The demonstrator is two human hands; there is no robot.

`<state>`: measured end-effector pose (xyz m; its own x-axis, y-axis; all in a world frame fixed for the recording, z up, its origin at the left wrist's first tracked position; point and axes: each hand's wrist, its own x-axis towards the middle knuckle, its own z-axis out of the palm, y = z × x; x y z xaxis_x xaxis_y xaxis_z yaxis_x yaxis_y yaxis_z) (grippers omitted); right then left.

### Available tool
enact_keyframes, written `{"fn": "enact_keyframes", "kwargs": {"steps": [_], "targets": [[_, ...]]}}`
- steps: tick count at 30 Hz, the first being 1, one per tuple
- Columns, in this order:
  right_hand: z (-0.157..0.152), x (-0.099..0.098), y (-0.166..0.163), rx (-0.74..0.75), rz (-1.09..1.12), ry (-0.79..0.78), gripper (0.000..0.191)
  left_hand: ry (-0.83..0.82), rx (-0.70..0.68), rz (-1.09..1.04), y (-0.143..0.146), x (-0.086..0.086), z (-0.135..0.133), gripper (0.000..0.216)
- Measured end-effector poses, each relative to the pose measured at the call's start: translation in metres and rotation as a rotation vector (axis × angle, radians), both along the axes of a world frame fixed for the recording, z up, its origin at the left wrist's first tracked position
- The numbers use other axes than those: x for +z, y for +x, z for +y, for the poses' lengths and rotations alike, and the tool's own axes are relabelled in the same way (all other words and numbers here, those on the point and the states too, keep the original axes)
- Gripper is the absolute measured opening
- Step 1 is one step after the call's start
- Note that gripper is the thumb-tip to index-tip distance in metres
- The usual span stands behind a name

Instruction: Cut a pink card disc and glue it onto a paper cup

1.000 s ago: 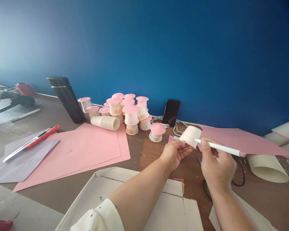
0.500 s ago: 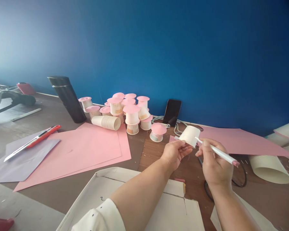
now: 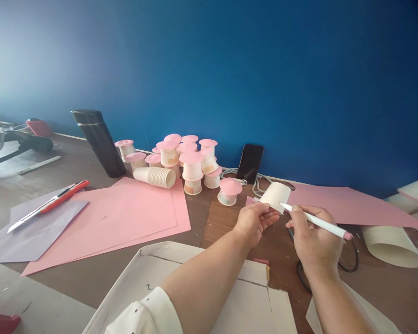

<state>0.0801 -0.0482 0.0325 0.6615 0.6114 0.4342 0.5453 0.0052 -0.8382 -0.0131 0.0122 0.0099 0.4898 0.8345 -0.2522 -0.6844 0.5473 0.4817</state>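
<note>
My left hand (image 3: 252, 223) grips a white paper cup (image 3: 276, 196) by its rim, tilted on its side above the brown table, with a small pink piece under it. My right hand (image 3: 313, 239) pinches a white pen (image 3: 315, 221) with a pink end; its tip touches the cup's lower edge. Both hands are closed on these things, just right of the table's middle.
A heap of cups with pink discs (image 3: 186, 160) and a lying cup stack (image 3: 154, 176) sit behind pink sheets (image 3: 125, 218). A black flask (image 3: 98, 142), a phone (image 3: 250, 162), a red cutter (image 3: 48, 205), a cardboard tray (image 3: 153, 278) and a paper roll (image 3: 392, 240) surround me.
The pen in my right hand has tilted slightly, its pink end dropping, while its tip stays at the cup. The view has shifted a little; my left hand holds still.
</note>
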Motion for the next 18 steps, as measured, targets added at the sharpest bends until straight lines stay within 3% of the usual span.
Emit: {"fn": "enact_keyframes", "kwargs": {"steps": [18], "targets": [[0.0016,-0.0089,0.0062,-0.033,-0.238,-0.041,0.025,0.000,0.010,-0.006,0.0006,-0.0003,-0.0010,0.015]]}}
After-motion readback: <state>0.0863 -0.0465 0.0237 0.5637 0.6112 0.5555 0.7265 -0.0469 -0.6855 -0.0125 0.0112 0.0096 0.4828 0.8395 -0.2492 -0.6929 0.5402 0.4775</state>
